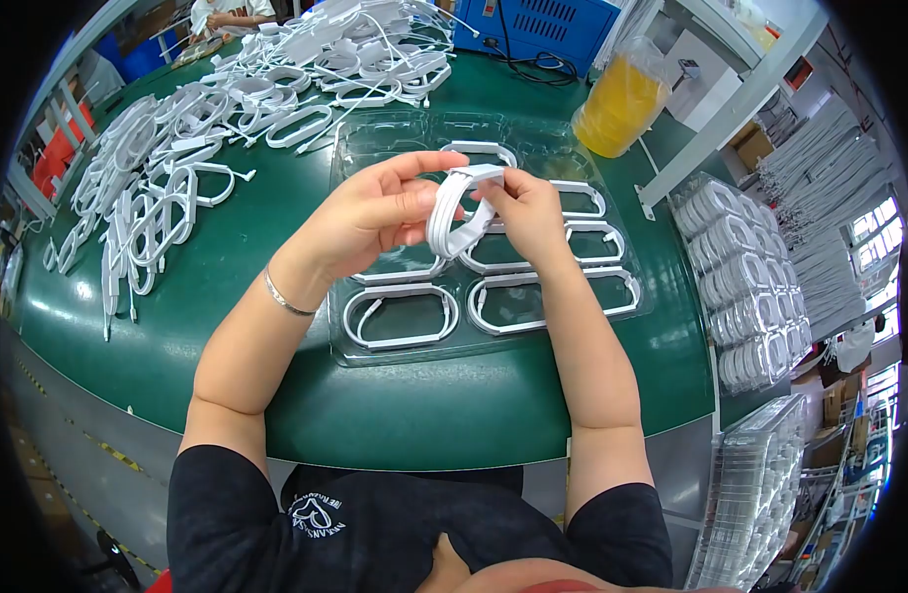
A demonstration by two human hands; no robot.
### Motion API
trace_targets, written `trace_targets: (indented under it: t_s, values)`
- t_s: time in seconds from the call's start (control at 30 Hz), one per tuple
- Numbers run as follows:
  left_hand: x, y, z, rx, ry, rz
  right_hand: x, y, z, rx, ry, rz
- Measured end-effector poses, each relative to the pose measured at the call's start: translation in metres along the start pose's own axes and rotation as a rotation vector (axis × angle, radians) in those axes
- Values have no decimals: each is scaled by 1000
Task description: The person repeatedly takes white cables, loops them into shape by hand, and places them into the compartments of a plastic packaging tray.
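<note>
Both hands hold a coiled white cable bundle (pixel 448 219) above a clear plastic tray (pixel 347 351). My left hand (pixel 380 210) has its fingers around the bundle's left side, thumb on the coil. With thumb and fingers pinched, my right hand (pixel 529 210) grips the white band at the bundle's upper right. Beneath, coiled white cables lie in the tray's compartments, among them one at the lower left (pixel 401 316) and one at the lower right (pixel 555 299). The hands and the bundle hide part of the tray's middle.
Loose white cables (pixel 192 124) are heaped on the green table (pixel 306 395) at the left and back. Behind stand a blue machine (pixel 543 30) and a yellow container (pixel 620 104). Packed cable trays (pixel 741 282) are stacked at the right. Another person (pixel 232 15) is at the far left.
</note>
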State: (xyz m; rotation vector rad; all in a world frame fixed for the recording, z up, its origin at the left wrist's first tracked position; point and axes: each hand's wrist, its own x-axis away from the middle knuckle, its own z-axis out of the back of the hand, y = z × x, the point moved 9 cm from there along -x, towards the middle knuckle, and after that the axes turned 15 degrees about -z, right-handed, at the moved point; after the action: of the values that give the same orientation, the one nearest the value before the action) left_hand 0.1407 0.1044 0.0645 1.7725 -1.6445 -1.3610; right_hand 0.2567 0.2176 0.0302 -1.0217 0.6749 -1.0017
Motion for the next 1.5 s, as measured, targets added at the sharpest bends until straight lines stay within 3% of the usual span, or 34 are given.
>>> trace_targets:
  t_s: [0.07,0.27,0.47,0.53,0.63,0.67,0.77,0.83,0.9,0.93,1.03,1.1,1.13,1.17,1.2,1.23,1.27,1.3,1.33,1.4,1.5]
  values:
    - [2,-2,-3,-15,55,10,6,-3,-12,-113,-126,-26]
    - [5,-7,-13,37,26,-20,6,1,-19,-199,-75,39]
    - [10,12,0,-70,273,-216,1,14,-21,-368,-68,-86]
    - [13,29,-7,-366,270,-381,0,14,-24,-395,-86,-74]
    - [19,46,-35,-993,58,-484,2,12,-27,-429,-118,-57]
    - [18,44,-33,-991,60,-482,4,10,-29,-435,-135,-52]
    - [24,65,-48,-1311,26,-841,13,2,-38,-388,-169,-77]
    - [27,90,-53,-1446,-20,-1031,20,1,-54,-496,-311,-130]
    - [33,121,-21,-1292,163,-1066,35,-13,-62,-412,-387,-104]
    - [35,131,1,-1008,310,-998,46,-25,-65,-381,-419,-18]
    - [43,154,27,-942,412,-1129,82,-57,-81,-396,-618,129]
    - [45,141,63,-904,496,-856,97,-65,-88,-434,-736,189]
    - [45,148,22,-861,604,-978,101,-67,-90,-440,-739,182]
    - [44,147,21,-853,559,-982,107,-71,-90,-444,-738,172]
    - [41,144,24,-839,513,-982,112,-75,-86,-431,-697,187]
    - [29,156,0,-394,-132,-1402,112,-74,-84,-362,-638,170]
    - [36,146,15,-394,-128,-1398,112,-73,-81,-290,-575,156]
    - [34,144,14,-617,160,-1179,113,-78,-71,-255,-419,173]
    - [35,139,26,-818,439,-929,111,-77,-71,-254,-419,169]
    - [35,138,27,-831,441,-908,119,-99,-53,82,-44,531]
    - [34,143,31,-953,431,-928,120,-102,-52,237,77,608]
